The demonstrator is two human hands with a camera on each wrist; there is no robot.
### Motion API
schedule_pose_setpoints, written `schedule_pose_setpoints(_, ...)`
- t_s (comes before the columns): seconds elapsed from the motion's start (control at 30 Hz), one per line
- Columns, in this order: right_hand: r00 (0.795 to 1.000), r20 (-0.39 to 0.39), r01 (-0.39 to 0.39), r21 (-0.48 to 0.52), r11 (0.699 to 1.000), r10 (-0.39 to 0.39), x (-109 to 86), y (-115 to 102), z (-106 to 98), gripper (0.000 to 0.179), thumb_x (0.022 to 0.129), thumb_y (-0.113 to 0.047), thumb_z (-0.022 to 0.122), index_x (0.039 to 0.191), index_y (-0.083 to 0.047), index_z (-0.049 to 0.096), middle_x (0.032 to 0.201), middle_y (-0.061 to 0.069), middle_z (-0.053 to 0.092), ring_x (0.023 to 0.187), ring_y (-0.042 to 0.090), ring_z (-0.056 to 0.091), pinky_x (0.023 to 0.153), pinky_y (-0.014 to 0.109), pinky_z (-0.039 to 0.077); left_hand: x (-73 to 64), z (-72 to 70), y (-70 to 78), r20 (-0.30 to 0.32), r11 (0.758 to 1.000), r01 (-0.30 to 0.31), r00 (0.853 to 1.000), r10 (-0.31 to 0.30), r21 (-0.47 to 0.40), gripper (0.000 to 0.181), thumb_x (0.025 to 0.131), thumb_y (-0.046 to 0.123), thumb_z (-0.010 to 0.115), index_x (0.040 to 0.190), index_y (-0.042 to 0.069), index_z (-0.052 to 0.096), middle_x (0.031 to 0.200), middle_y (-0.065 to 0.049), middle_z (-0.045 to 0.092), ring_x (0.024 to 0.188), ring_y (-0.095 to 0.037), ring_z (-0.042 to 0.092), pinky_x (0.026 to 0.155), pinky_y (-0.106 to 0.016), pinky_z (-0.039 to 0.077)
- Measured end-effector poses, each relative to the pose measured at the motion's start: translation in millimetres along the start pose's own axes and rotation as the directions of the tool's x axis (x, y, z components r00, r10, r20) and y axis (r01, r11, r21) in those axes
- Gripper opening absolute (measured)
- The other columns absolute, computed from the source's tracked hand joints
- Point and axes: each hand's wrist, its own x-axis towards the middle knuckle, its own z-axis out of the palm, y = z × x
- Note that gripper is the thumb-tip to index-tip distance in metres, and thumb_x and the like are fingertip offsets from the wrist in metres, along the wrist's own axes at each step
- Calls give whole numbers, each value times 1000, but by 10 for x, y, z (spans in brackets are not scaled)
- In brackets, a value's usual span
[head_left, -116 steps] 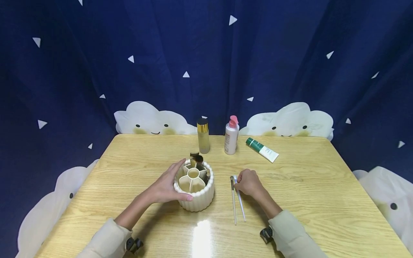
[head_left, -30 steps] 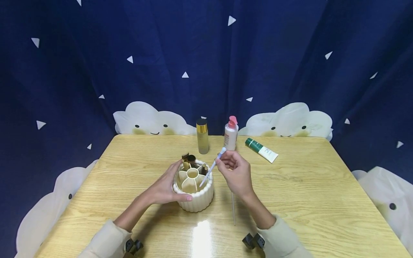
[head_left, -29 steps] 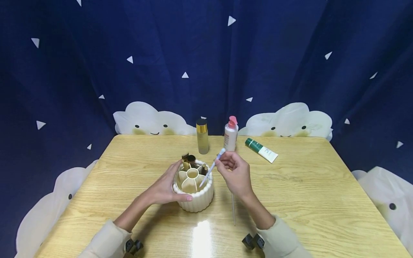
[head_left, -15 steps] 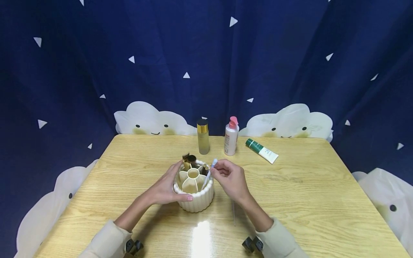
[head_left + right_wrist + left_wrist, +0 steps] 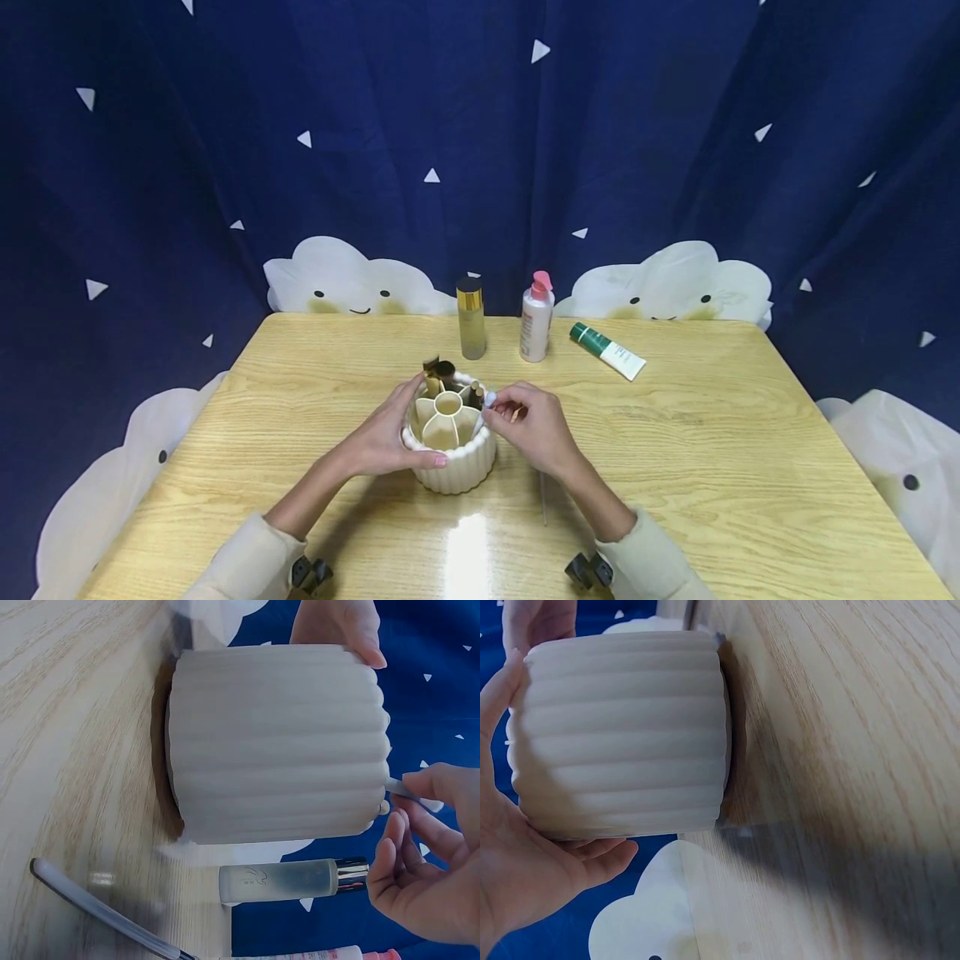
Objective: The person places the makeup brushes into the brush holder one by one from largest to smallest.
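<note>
A white ribbed makeup brush holder [image 5: 457, 471], its inside split into petal-shaped compartments, stands on the table. My left hand [image 5: 384, 437] grips its left side, thumb at the front of the rim. My right hand [image 5: 534, 423] pinches a slender pale-blue stick with a rounded end [image 5: 491, 399] at the holder's right rim. Its lower part is down in a right-hand compartment; the right wrist view shows the upper end of the stick [image 5: 415, 796] between thumb and finger. Makeup brushes [image 5: 446, 369] with dark heads stand in the back compartments.
Another thin brush [image 5: 544, 500] lies on the table, partly hidden under my right hand. Behind the holder stand a gold-collared bottle [image 5: 472, 325] and a white pump bottle [image 5: 536, 329] with a pink top. A green and white tube [image 5: 607, 351] lies at the back right.
My right hand picked the pale-blue stick up from the table, brought it left over the holder and lowered it into a compartment. My left hand keeps its grip.
</note>
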Motion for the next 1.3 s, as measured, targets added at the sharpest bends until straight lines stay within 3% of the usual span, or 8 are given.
schedule_pose_setpoints(0.13,999,31,14,-8,1000,-14,0,6,3,5,78,-10,73,82,-7,71,73,0,62,66,5,51,58,17,48,-7,-6,5,0,1000,14,1000,-14,-10,126,61,54,82,153,9,9,155,-22,21,139,-43,29,109,-64,27)
schedule_pose_setpoints(0.5,996,80,-37,-43,998,40,0,58,-149,13,80,-14,74,91,-7,71,77,0,63,70,7,54,62,18,50,-9,4,3,2,1000,19,1000,-18,-8,126,61,54,82,153,9,9,155,-22,21,139,-44,27,109,-65,27)
schedule_pose_setpoints(0.8,989,88,-110,-113,987,120,73,299,-318,23,82,-15,72,101,-4,68,88,5,69,77,10,62,67,19,52,-10,5,12,4,1000,20,1000,-20,-11,126,61,54,82,153,9,9,155,-22,19,141,-43,25,110,-64,25)
schedule_pose_setpoints(1.07,933,151,-299,-183,936,328,172,564,-360,33,78,-17,75,103,2,65,86,7,65,72,13,58,59,23,47,-10,-6,-3,-12,1000,11,1000,-11,-7,126,61,53,83,153,8,10,155,-22,21,141,-42,25,111,-63,25)
schedule_pose_setpoints(1.3,882,182,-371,-301,879,434,139,685,-347,24,72,-14,79,83,-1,62,65,5,64,58,13,55,51,20,40,-1,1,-6,-4,1000,13,1000,-13,-11,126,61,54,83,153,8,10,155,-22,20,141,-43,25,110,-64,25)
